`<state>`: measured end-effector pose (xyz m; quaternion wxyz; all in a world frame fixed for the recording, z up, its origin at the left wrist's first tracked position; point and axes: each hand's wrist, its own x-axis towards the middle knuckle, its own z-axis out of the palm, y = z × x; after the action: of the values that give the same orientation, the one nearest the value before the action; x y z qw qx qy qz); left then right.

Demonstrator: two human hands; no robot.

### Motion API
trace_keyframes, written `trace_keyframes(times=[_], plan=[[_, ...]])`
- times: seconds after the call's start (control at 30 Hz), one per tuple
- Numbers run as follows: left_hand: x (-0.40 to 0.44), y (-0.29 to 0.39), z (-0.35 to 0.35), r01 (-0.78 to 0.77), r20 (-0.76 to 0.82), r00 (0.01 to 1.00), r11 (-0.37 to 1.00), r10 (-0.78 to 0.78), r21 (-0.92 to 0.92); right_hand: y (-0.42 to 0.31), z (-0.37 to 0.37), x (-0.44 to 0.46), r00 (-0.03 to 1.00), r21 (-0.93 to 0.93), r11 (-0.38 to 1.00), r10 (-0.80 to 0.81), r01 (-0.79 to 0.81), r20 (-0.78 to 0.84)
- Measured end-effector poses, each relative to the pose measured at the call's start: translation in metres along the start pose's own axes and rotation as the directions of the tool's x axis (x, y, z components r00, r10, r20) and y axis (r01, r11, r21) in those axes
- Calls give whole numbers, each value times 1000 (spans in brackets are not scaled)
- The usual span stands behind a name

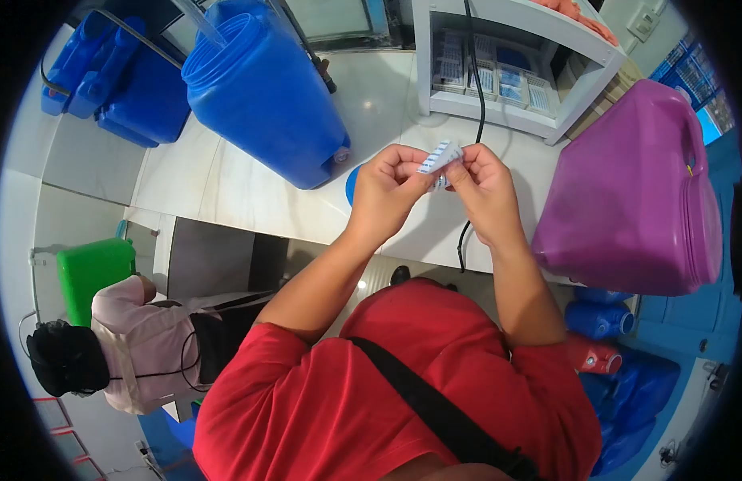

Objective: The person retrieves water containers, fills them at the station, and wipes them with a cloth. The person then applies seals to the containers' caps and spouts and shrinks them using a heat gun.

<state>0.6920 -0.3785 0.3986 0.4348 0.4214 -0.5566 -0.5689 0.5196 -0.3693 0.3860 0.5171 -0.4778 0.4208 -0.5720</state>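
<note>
Before us lies the surface (214,180), with our left hand (391,192) and right hand (489,192) above it, a small strip (440,156) between them. Ahead to the left a large open container (266,112) stands on the surface; farther left sit more containers (150,88). Ahead to the right we have a stand (519,32) with trays (483,68) inside, a cable (478,80) running down before it. A jug (619,192) is at our right, a co-worker (158,337) at our left.

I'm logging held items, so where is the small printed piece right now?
In the head view, the printed piece is above and right of centre, held by the left hand and right hand, between the large blue container and purple container.
</note>
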Motion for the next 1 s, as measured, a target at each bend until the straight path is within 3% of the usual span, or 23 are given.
trace_keyframes(times=[0.07,0.13,0.17,0.27,0.33,0.37,0.4,0.43,0.47,0.5,0.53,0.57,0.63,0.73,0.77,0.8,0.83,0.87,0.9,0.93,1.0], plan=[[1,1,-3,-13,-12,1000,1000,13,-9,4,-1,5,998,-33,999,35,-34,49],[0,4,-5,60,-41,997,968,-72,-243,6,0,7,999,10,1000,28,-28,38],[1,0,-8,55,-43,997,968,-67,-245,5,2,7,999,7,1000,24,-24,41],[7,-23,-15,-304,-287,918,951,275,-61,2,13,8,989,188,982,-9,-19,146],[9,-25,-21,-305,-260,920,952,292,-12,3,16,12,950,295,922,178,-252,255],[10,-21,-23,-296,-239,924,954,297,42,6,16,18,956,293,927,165,-235,244],[8,-16,-23,-111,-235,968,990,89,-83,11,16,23,932,200,936,227,-289,282],[8,-18,-30,-120,-222,970,989,99,-86,16,17,28,903,104,935,294,-340,312],[10,-22,-40,34,-183,979,958,-90,-286,17,27,32,930,-28,964,261,-263,260],[12,-24,-45,191,-105,958,865,-268,-464,12,34,38,936,-30,968,249,-250,250],[9,-15,-43,177,-181,946,898,-268,-404,4,41,45,990,-248,967,-31,64,138],[10,-17,-47,172,-169,952,900,-256,-400,-8,44,53,940,-475,816,-328,330,91],[8,-25,-62,153,-271,934,947,-231,-282,-56,37,105,692,-629,476,-707,615,142],[-2,-35,-74,139,-301,930,959,-212,-248,-117,10,203,553,-872,216,-830,439,72],[-4,-41,-77,104,-332,926,965,-182,-240,-140,5,224,677,-877,306,-735,370,29],[-6,-45,-78,114,-291,939,966,-181,-233,-143,-4,260,721,-944,295,-685,150,-99],[-10,-50,-80,108,-310,935,971,-171,-212,-154,-14,281,866,-995,-80,-491,67,98],[-12,-55,-83,98,-332,930,976,-158,-192,-152,-16,295,858,-935,348,-455,-73,-236],[-14,-61,-85,104,-299,941,977,-157,-185,-145,-23,320,884,-950,302,-419,-78,-206],[-17,-68,-88,111,-297,941,978,-162,-179,-137,-35,345,874,-974,213,-485,78,-36],[-21,-75,-93,127,-275,946,976,-173,-177,-107,-33,420,928,-927,316,-240,-204,-286]])
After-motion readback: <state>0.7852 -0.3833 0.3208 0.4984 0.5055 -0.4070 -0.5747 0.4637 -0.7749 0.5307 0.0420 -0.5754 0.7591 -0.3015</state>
